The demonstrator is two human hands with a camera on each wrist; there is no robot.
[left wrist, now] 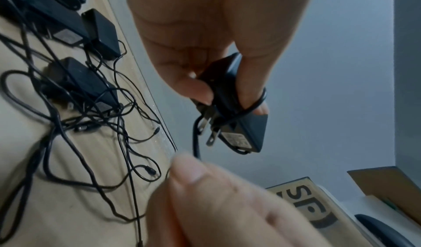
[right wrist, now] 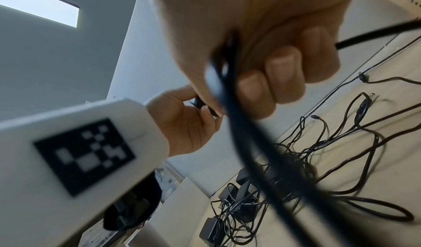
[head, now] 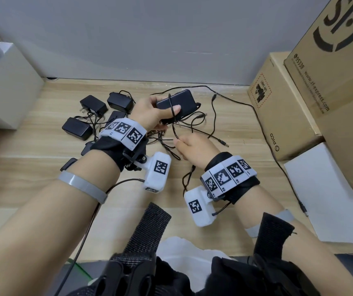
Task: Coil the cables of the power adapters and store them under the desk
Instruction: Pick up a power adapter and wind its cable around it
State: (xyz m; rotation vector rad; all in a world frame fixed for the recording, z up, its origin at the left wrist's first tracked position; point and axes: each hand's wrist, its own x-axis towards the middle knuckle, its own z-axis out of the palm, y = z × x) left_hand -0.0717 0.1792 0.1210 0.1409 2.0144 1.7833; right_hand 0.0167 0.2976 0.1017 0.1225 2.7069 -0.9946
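holding one boxy black adapter [head: 176, 101] off the wooden desk [head: 43, 159], the left hand [head: 150, 113] pinches it. the right hand [head: 197, 147] curls round its thin cable [head: 174, 124]. four more adapters [head: 95, 105] lie far left.

Tabletop [head: 43, 167]: pale wood-grain finish, smooth, matt. Held power adapter [head: 176, 102]: black plastic housing, smooth with a faint sheen; flat metal prongs [left wrist: 210, 135], dull grey, beside a grey printed label. Cable [head: 263, 129]: thin, black, smooth plastic jacket, matt. Loose adapters [head: 77, 128]: the same black plastic. Cardboard boxes [head: 282, 116]: brown, matt paperboard with black printing. Wall [head: 150, 39]: grey, smooth, matt. Wrist bands [head: 122, 130]: white plastic blocks bearing black-and-white printed markers, over black cloth. Strap [head: 147, 227]: black, coarse woven textile.
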